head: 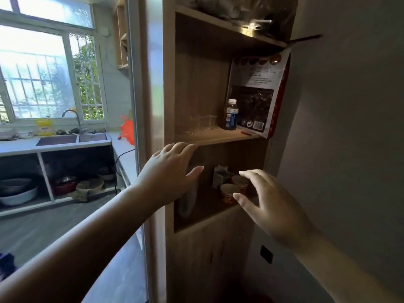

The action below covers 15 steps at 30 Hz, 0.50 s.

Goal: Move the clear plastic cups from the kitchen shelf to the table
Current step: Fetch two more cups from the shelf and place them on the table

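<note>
Both hands empty, fingers spread: left hand [172,171] just below the shelf board [218,136], right hand [269,202] lower. Clear plastic cups [202,123] sit on it, beside a dark bottle [230,115].

shelf unit [218,136]: light brown wood grain. plastic cups [202,123]: clear, colourless. bottle [230,115]: dark contents, white cap, blue-and-white label. bag [260,92]: white back with dark print and red edge. paper cups [234,189]: red with patterned sides, tan lids. detergent bottle [44,126]: yellow. plastic bag [127,131]: bright orange. counter [17,146]: white. floor [32,235]: grey.
</note>
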### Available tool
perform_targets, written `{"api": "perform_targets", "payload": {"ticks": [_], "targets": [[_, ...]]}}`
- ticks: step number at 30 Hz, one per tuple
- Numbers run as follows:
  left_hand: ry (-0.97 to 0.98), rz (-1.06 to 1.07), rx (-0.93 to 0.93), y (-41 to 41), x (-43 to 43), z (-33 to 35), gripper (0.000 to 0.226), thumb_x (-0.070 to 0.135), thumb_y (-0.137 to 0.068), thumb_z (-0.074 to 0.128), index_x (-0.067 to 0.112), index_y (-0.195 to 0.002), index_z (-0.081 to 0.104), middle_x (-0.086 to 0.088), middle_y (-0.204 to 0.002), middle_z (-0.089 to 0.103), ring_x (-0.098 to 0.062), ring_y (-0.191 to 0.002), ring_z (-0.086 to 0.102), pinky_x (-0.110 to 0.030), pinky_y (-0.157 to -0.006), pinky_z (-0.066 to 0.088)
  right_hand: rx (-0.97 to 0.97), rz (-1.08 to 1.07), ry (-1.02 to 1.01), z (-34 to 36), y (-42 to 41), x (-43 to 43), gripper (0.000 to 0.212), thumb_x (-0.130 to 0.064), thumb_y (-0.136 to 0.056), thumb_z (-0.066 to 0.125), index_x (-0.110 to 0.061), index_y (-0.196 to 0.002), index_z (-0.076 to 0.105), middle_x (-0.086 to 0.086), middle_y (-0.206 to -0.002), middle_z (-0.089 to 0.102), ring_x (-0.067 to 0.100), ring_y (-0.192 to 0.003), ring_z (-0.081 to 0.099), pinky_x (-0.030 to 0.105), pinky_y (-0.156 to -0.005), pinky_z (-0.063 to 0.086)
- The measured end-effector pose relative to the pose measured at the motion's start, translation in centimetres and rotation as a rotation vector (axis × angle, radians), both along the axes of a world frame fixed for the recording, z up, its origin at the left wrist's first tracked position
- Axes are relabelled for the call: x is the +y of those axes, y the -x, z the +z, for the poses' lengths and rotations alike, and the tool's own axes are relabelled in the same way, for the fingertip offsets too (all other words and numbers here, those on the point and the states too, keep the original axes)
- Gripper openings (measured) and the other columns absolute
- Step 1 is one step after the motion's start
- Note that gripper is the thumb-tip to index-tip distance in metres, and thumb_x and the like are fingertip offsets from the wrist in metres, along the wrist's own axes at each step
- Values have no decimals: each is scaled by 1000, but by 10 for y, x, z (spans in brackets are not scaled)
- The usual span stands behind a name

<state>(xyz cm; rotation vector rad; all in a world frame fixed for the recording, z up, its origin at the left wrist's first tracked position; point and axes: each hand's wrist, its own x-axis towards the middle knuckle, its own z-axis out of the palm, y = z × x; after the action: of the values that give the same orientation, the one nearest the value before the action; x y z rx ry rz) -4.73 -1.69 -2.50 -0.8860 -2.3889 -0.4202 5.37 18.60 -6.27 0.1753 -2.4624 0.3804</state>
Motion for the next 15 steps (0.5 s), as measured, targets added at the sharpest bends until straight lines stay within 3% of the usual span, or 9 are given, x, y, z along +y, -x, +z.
{"api": "perform_targets", "payload": {"ticks": [6,11,15], "targets": [[7,31,8,65,48,2,55,51,-88,43,22,-135,37,1,-138,47,-19,-128,38,-36,-100,34,27,60,61,10,90,52,50,-47,-86,50,-26,-131,42,-12,-130,47,-4,-113,36,7,-80,29],[15,100,24,124,89,5,53,46,-88,48,21,-134,38,1,-134,49,-18,-125,41,-33,-100,34,17,131,46,13,181,97,51,-47,-83,53,-27,-129,42,-8,-132,48,2,-117,40,23,-91,37],[36,158,35,181,124,20,54,38,-88,51,13,-135,38,-4,-135,48,-21,-122,42,-31,-100,32,44,197,-9,30,256,135,52,-49,-84,52,-25,-129,44,-6,-130,50,7,-120,42,20,-93,34]]}}
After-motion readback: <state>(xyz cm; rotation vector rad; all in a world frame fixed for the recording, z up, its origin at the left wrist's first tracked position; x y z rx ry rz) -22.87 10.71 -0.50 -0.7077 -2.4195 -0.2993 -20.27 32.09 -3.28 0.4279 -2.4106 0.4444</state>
